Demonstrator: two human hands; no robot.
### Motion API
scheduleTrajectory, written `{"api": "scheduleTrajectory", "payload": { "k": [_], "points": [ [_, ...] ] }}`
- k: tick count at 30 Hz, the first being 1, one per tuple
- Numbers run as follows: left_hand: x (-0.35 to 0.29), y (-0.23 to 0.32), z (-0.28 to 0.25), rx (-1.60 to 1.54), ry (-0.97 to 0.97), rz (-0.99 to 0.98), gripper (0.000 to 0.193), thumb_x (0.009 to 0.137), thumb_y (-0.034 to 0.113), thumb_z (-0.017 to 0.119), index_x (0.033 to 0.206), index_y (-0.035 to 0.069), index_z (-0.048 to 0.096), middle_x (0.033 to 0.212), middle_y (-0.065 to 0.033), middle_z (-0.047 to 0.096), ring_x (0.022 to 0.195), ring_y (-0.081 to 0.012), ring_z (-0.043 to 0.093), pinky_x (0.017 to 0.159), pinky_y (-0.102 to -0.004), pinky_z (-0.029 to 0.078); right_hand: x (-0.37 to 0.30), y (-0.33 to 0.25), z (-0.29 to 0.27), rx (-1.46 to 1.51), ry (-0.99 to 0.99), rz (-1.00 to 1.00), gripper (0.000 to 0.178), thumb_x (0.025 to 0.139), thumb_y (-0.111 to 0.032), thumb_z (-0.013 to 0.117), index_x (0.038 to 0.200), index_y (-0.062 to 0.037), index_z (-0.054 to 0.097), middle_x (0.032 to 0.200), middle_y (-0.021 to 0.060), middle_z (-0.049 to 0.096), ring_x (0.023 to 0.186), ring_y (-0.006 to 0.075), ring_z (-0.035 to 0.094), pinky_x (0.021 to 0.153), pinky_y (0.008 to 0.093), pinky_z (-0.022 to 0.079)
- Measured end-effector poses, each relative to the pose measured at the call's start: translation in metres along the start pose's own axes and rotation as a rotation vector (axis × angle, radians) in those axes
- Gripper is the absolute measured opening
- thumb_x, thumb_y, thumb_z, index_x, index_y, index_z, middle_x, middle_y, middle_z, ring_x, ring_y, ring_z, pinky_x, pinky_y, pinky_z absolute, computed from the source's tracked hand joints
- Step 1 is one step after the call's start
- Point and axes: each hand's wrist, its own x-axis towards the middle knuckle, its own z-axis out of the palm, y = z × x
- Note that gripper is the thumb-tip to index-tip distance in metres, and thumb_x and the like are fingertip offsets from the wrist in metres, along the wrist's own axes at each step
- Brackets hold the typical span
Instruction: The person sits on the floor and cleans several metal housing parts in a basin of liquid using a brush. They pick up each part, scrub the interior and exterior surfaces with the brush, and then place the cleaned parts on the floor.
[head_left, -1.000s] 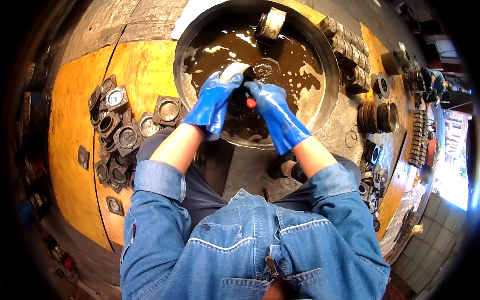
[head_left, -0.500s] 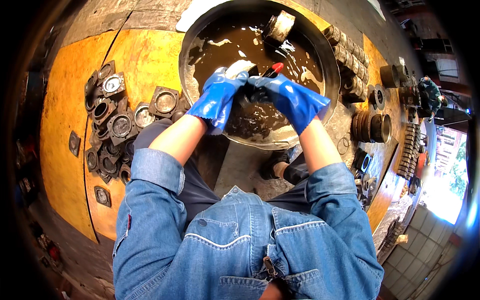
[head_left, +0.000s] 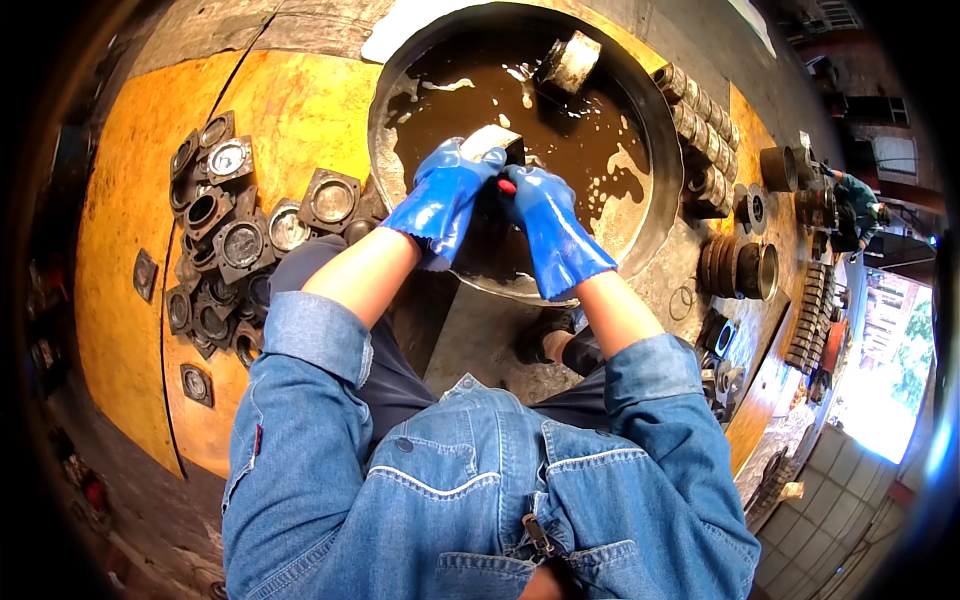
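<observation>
Both my hands wear blue rubber gloves and are over a round, dark-rimmed tub (head_left: 664, 215) of murky brown liquid. My left hand (head_left: 445, 178) is closed on a metal part (head_left: 492, 141) with a pale, wet face and a dark side. Beside it, my right hand (head_left: 540, 195) is closed round a tool with a red end (head_left: 507, 186). The rest of that tool is hidden by the glove and the part, so its kind cannot be made out. Farther back in the tub, a blocky metal piece (head_left: 571, 64) stands partly out of the liquid.
A heap of square flanged metal rings (head_left: 240, 245) lies left on yellow boards (head_left: 120, 250). Stacked metal parts (head_left: 700, 130) line the tub's right side, with a row of rings (head_left: 740, 270) nearer. Another person (head_left: 858, 205) is at the far right.
My right hand has drawn nearer and turned; the tool's red end has swung from beyond the glove to between my hands. My left hand still grips the metal part, which has shifted slightly.
</observation>
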Motion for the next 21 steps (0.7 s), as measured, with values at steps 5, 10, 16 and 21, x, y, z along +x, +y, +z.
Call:
{"api": "scheduleTrajectory", "payload": {
  "k": [5,10,16,21],
  "points": [
    [-0.001,0.002,0.001,-0.011,-0.015,0.044,0.06,0.094,0.05,0.077,0.139,0.011,0.071,0.131,-0.0201,0.074,0.124,-0.0352,0.07,0.107,-0.0419,0.053,0.005,0.011,-0.006,-0.007,0.064,-0.006,0.033,0.102,-0.038,0.066,0.132,-0.0276,0.073,0.113,0.0102,0.079,0.106,0.0351,0.076,0.091,0.0474,0.061],
    [-0.004,0.005,0.001,0.034,-0.018,0.173,0.049,0.097,0.047,0.072,0.139,0.022,0.072,0.133,-0.0184,0.072,0.125,-0.0368,0.068,0.108,-0.0428,0.052,-0.002,0.021,0.018,0.243,0.171,0.048,0.034,0.098,-0.042,0.068,0.125,-0.0238,0.078,0.117,0.0144,0.079,0.111,0.0371,0.076,0.093,0.0482,0.062],
    [-0.015,0.016,-0.006,0.147,-0.031,0.142,0.05,0.098,0.051,0.069,0.143,0.027,0.069,0.137,-0.0172,0.07,0.127,-0.0375,0.067,0.109,-0.0433,0.052,-0.003,0.019,0.015,0.631,-0.116,0.142,0.029,0.097,-0.034,0.07,0.113,-0.0119,0.081,0.101,0.0111,0.082,0.091,0.0257,0.075,0.085,0.0387,0.057],
    [-0.011,0.022,0.0,0.132,-0.017,-0.041,0.064,0.095,0.055,0.073,0.146,0.017,0.066,0.135,-0.019,0.072,0.124,-0.0374,0.07,0.107,-0.0433,0.054,-0.023,0.019,-0.02,0.991,-0.229,0.056,0.031,0.091,-0.031,0.074,0.098,-0.0009,0.077,0.084,0.004,0.071,0.078,0.0117,0.061,0.072,0.0306,0.05]
  ]
}}
